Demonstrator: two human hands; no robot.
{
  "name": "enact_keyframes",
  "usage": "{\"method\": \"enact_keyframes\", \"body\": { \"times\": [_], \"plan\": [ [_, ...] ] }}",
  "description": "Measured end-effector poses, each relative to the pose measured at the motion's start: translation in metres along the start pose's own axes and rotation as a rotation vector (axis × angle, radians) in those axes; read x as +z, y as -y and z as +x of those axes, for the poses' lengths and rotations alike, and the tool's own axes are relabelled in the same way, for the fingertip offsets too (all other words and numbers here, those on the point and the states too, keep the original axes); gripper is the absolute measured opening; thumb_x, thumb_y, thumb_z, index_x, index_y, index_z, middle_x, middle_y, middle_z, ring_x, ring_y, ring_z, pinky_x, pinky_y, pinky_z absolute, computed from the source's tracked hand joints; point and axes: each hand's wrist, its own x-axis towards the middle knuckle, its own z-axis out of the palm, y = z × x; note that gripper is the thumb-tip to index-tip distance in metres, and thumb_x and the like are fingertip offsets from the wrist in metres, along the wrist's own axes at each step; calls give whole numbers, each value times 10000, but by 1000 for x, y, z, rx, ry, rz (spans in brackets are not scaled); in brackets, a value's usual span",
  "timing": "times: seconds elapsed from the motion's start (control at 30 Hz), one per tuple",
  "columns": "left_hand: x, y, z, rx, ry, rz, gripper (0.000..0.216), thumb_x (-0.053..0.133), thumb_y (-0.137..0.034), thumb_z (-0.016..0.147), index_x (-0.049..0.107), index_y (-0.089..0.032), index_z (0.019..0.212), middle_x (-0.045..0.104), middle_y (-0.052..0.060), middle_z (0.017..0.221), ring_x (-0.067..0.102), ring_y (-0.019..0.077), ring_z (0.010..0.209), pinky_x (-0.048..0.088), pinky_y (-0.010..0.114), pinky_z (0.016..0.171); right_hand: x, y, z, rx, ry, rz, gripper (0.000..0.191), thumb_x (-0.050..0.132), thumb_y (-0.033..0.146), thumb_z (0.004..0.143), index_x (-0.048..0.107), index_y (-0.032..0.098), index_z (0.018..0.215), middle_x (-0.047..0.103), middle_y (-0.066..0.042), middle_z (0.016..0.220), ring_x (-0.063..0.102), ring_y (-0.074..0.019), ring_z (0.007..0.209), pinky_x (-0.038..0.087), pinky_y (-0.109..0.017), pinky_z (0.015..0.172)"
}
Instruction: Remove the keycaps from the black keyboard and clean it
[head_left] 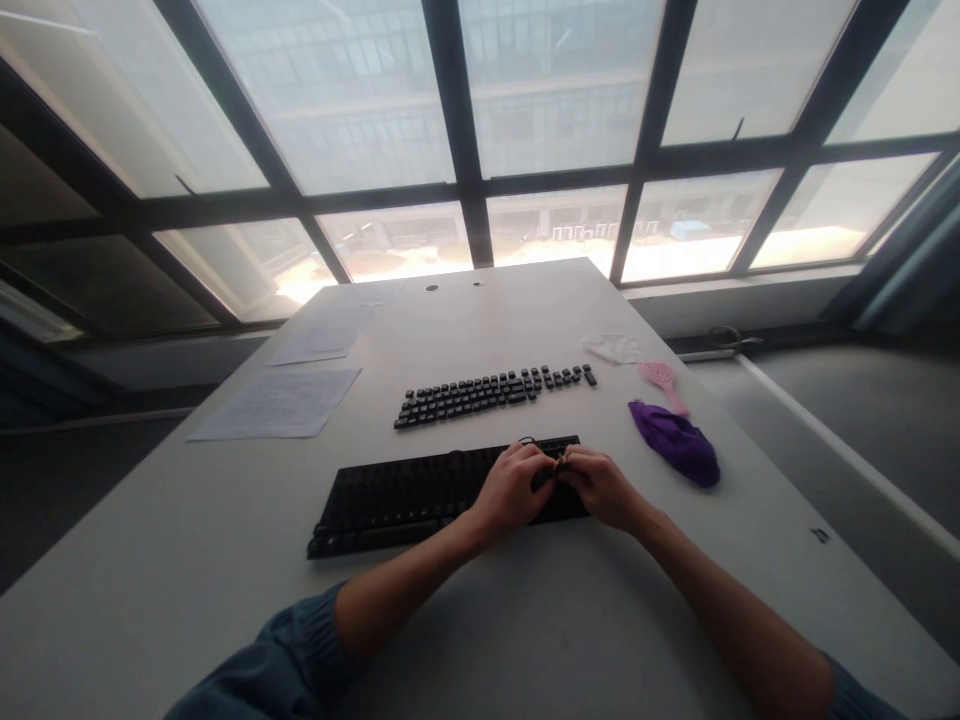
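A black keyboard [397, 495] lies on the white table [525, 620] in front of me. My left hand [514, 490] and my right hand [600, 487] rest together over its right end, fingers curled and pinched around a small item I cannot make out. Behind the keyboard, several loose black keycaps [487, 390] sit in rows on the table.
A purple cloth [679, 443], a pink brush [664, 383] and a clear plastic bag [615, 348] lie to the right. Paper sheets [281, 402] lie at the left. Large windows rise behind the table's far edge.
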Motion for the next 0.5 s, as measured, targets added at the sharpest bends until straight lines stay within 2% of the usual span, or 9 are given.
{"method": "enact_keyframes", "body": {
  "times": [0.17, 0.3, 0.5],
  "plan": [
    [8, 1, 5, -4, 46, -27, 129, 692, -184, 766, 677, -207, 892, 666, 55, 914, 567, 233, 918, 480, 370, 851, -2, -3, 1, -34, 9, -14, 189, 522, 182, 904, 647, 200, 764, 624, -48, 766, 563, -198, 757, 432, -308, 708],
    [12, 3, 7, -28, 51, -10, 121, 747, -293, 781, 686, -212, 848, 671, 51, 902, 576, 232, 896, 479, 374, 823, 1, -6, 0, 56, -95, 46, 161, 538, 169, 875, 670, 195, 787, 671, -42, 789, 593, -199, 746, 448, -308, 715],
    [18, 3, 5, -34, 26, 56, 71, 717, -255, 827, 692, -217, 882, 671, 45, 902, 578, 229, 921, 475, 372, 836, 12, -13, -3, 162, -219, 159, 133, 576, 195, 835, 701, 185, 788, 691, -26, 764, 616, -203, 728, 465, -299, 703]
  ]
}}
